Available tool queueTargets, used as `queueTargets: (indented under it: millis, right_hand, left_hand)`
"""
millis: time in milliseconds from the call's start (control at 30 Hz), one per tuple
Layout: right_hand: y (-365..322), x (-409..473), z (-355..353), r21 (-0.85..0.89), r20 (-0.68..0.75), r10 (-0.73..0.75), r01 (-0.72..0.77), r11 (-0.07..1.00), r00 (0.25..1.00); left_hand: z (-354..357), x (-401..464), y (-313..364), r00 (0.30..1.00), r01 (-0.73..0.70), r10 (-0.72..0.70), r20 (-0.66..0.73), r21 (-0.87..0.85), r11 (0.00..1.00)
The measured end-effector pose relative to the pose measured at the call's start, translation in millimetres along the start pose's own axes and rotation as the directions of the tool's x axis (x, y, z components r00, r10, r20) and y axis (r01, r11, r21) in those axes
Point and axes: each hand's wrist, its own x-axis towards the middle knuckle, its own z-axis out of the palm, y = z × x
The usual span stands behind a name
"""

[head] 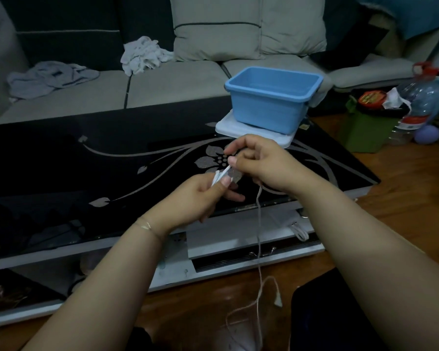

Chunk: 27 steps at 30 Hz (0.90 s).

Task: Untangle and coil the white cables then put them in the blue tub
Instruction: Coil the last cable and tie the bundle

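Pinching a small bunch of folded white cable (219, 176) between thumb and curled fingers, the left hand (200, 195) hovers over the front part of the table (61, 160). The right hand (260, 164) sits just beside it, a little higher, fingers curled round the same thin cord where it runs out of the bunch. From under the right hand the cable drops as a single smooth strand past the table edge and down to the wooden floor (390, 198), where it lies in loose loops; a small plug end (278, 301) shows at the tip of one loop. How many cords make up the bunch is hard to tell, since the fingers cover most of it. A fine chain bracelet (147, 225) circles the left wrist.

The table has a glossy black glass top printed with a pale flower and curling stems, set on a white frame with a lower shelf. The blue tub (271, 97), a smooth rectangular plastic box with a rolled rim, stands on a flat white board (228, 127) at the far right corner of the table, beyond the hands. Its inside is only partly visible. Behind the table runs a grey fabric sofa (162, 84) with crumpled cloths (142, 54) on it. At the right, a clear plastic bottle (421, 97) is blurred and cut off by the frame edge.
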Motion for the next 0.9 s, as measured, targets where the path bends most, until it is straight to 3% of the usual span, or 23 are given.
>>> queueTargets:
  millis: [100, 233, 367, 534, 700, 800, 901]
  right_hand:
    - [5, 7, 2, 0.020, -0.127, -0.012, 0.015, 1.000, 0.992]
    - [14, 14, 4, 0.007, -0.113, 0.027, -0.026, 1.000, 0.993]
    - [24, 17, 11, -0.032, -0.005, 0.114, -0.114, 0.993, 0.993]
    - [24, 8, 39, -0.298, 0.129, 0.223, -0.176, 0.938, 0.966]
    - [15, -9, 60, -0.563, 0.283, 0.149, 0.039, 0.825, 0.947]
    - [11, -11, 62, -0.697, 0.309, 0.064, 0.181, 0.694, 0.949]
    - [8, -10, 61, -0.748, 0.290, 0.001, 0.226, 0.624, 0.957]
  left_hand:
    - [0, -1, 6, 0.999, -0.049, 0.047, -0.016, -0.175, 0.983]
    - [-6, 0, 5, 0.994, -0.105, 0.099, -0.034, -0.408, 0.907]
    - [-15, 0, 5, 0.998, -0.063, 0.059, -0.031, -0.737, 0.673]
    - [-30, -4, 7, 0.975, -0.199, 0.001, -0.221, -0.878, 0.436]
    - [-39, -1, -1, 0.935, -0.243, -0.112, -0.337, -0.838, 0.489]
    - [-34, -1, 0, 0.906, -0.234, -0.143, -0.397, -0.754, 0.614]
    - [-28, 0, -1, 0.882, -0.202, -0.120, -0.456, -0.595, 0.778]
